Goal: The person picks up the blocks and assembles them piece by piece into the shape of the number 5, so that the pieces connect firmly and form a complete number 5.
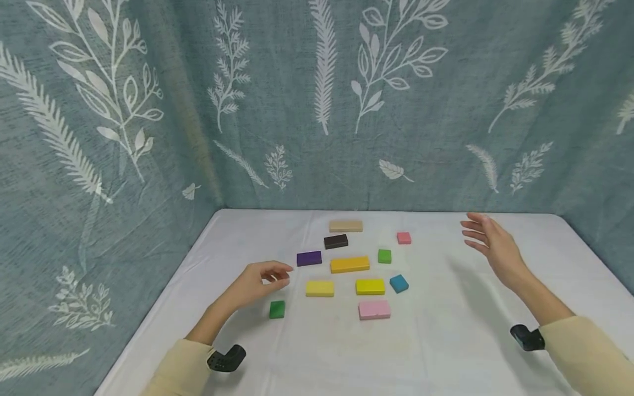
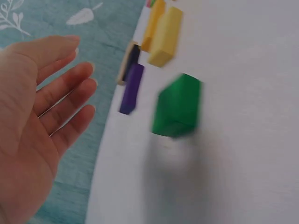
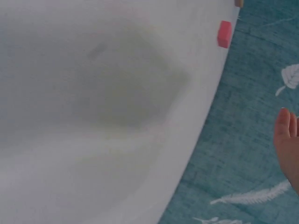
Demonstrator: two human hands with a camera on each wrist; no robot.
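My left hand (image 1: pixel 261 283) hovers over the left of the table with loosely bent fingers and nothing in them. A dark green block (image 1: pixel 277 309) lies just below it, and a purple block (image 1: pixel 309 258) is beyond its fingertips. The left wrist view shows the same green block (image 2: pixel 178 106) beside the relaxed hand (image 2: pixel 51 102). Over the right side, my right hand (image 1: pixel 492 245) is raised, fingers relaxed and holding nothing, its shadow falling on the cloth. The block nearest to it is a small coral-red one (image 1: pixel 404 238), also in the right wrist view (image 3: pixel 224 34).
Mid-table lie a pale yellow block (image 1: pixel 320 289), a bright yellow block (image 1: pixel 370 286), an orange-yellow block (image 1: pixel 349 264), a pink block (image 1: pixel 374 309), a blue block (image 1: pixel 398 284) and a light green block (image 1: pixel 384 256). Farther back are black (image 1: pixel 335 241) and beige blocks (image 1: pixel 345 226).
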